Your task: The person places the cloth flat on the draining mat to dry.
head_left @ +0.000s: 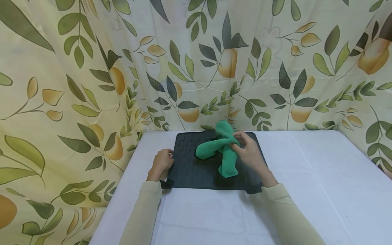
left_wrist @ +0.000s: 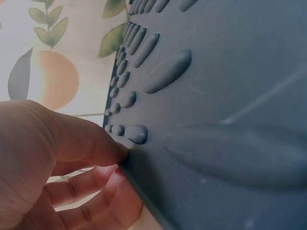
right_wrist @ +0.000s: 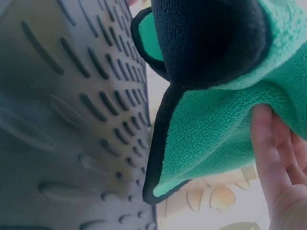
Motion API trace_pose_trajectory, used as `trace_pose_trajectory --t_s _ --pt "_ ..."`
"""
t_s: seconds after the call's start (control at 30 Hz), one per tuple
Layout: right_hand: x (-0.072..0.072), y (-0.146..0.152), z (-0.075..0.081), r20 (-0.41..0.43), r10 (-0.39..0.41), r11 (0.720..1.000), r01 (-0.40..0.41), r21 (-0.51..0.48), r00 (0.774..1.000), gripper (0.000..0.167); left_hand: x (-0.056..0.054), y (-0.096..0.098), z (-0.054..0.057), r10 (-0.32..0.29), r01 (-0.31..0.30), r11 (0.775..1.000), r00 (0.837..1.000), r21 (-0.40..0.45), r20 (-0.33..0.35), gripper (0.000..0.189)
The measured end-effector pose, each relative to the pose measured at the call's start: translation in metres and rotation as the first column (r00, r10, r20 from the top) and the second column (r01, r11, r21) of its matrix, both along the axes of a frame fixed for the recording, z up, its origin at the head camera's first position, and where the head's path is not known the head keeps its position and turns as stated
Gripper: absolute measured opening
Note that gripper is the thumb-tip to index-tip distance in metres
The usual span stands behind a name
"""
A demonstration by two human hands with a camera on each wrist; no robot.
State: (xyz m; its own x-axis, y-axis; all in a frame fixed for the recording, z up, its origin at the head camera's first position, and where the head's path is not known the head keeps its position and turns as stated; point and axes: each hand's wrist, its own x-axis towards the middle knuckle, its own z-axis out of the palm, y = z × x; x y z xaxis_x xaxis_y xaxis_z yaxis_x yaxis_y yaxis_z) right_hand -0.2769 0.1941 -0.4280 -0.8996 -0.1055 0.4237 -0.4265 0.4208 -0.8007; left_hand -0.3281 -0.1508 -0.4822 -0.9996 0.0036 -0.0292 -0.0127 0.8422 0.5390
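A black mat with raised oval ridges (head_left: 185, 173) lies on the table in the head view. At its left edge is my left hand (head_left: 162, 161); in the left wrist view the thumb (left_wrist: 96, 143) presses the mat's rim from above, with the fingers curled below the edge. My right hand (head_left: 249, 151) grips a bunched green cloth (head_left: 229, 160) over the mat's right half. In the right wrist view the cloth (right_wrist: 211, 129) shows a fluffy green side, a dark edging and a dark underside, and its folds hide part of the fingers (right_wrist: 268, 148).
A white cloth covers the table (head_left: 309, 190) around the mat. Behind and to the left hangs a curtain (head_left: 196, 68) printed with leaves and fruit. Black tabs (head_left: 166, 184) stick out at the mat's near corners.
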Motion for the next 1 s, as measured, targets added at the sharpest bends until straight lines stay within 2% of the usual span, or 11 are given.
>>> trace_pose_trajectory --t_s 0.17,0.73,0.83,1.0 --pt "-0.002 -0.006 -0.006 0.010 0.008 1.000 -0.008 0.020 1.000 0.025 0.000 0.000 0.000 0.001 -0.001 1.000 1.000 -0.002 -0.007 0.037" --pt "-0.006 -0.018 -0.033 0.037 0.025 0.984 -0.031 0.177 0.999 0.028 0.000 0.001 -0.001 0.003 -0.003 1.000 1.000 -0.002 -0.018 0.037" --pt "-0.006 -0.018 -0.035 0.072 0.023 0.979 -0.037 0.202 0.997 0.031 0.000 0.001 -0.001 0.001 -0.001 1.000 1.000 0.003 -0.021 0.037" --pt "-0.005 -0.018 -0.038 0.177 0.017 0.965 -0.062 0.255 0.984 0.039 0.000 0.000 -0.002 -0.014 0.014 1.000 1.000 0.005 -0.026 0.039"
